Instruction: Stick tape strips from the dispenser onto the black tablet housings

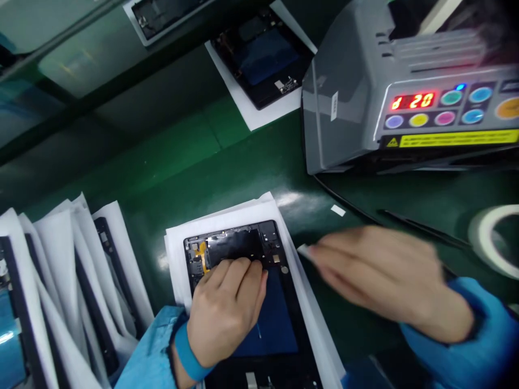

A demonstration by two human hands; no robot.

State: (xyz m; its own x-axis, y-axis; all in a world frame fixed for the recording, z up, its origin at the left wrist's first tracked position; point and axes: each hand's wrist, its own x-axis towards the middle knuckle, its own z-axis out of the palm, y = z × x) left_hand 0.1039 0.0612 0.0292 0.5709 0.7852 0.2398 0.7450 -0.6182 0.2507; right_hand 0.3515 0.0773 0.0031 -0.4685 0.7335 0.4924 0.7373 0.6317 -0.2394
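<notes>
An opened tablet (279, 308), its inner boards and blue battery area exposed, lies on white packing sheets (178, 243). My left hand (229, 313) rests over its upper part, fingers bent and pressed together near the orange flex cable (201, 255). Whatever those fingertips touch or pinch is hidden beneath them. Just right of the tablet, my right hand (377, 275), smeared by motion, pinches a small piece of white tape (304, 250) between thumb and fingers. Another short piece of white tape (338, 210) lies on the green bench beyond that hand.
A grey tape dispenser (344, 108) with a lit red display stands at the back right. Black tweezers (421, 228) and a white tape roll (497, 243) lie at right. Several sheet-wrapped tablet parts (77, 270) lean at left. Another opened tablet (267, 59) lies behind.
</notes>
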